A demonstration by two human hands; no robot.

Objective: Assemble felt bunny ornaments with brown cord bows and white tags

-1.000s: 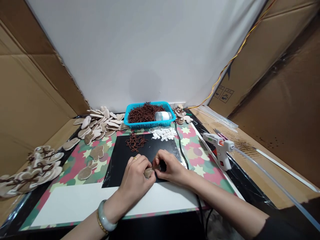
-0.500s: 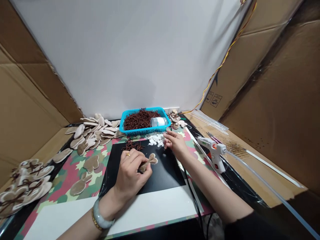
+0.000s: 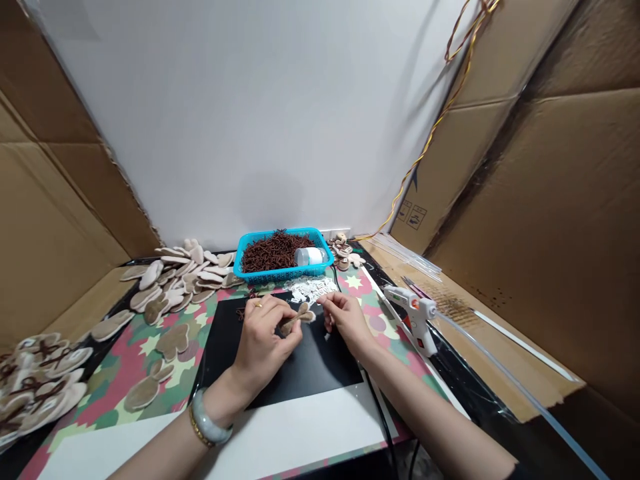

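In my left hand (image 3: 267, 337) a small brown plush rabbit-shaped piece (image 3: 303, 315) is pinched, its two pale-edged ears pointing right. My right hand (image 3: 345, 323) is held just to the right of it, thumb and forefinger pressed together; what they hold, if anything, is too small to make out. A tiny white piece (image 3: 327, 337) shows under its fingers. Both hands are over a black mat (image 3: 310, 373). Beyond my right hand lies a heap of small white labels (image 3: 313, 288). Some dark brown bows (image 3: 241, 313) are partly hidden behind my left hand.
A blue basket (image 3: 285, 275) holds many brown bows and a clear jar (image 3: 310, 257). Plush pieces (image 3: 185, 267) are heaped at the left; finished-looking ones with bows (image 3: 50, 380) lie nearer. A white glue gun (image 3: 413, 313) stands at the right, its glue stick trailing toward me.
My right hand has drawn back from the label heap, and its spread fingers have closed into a pinch. My left hand still holds the plush piece. The view has shifted slightly.
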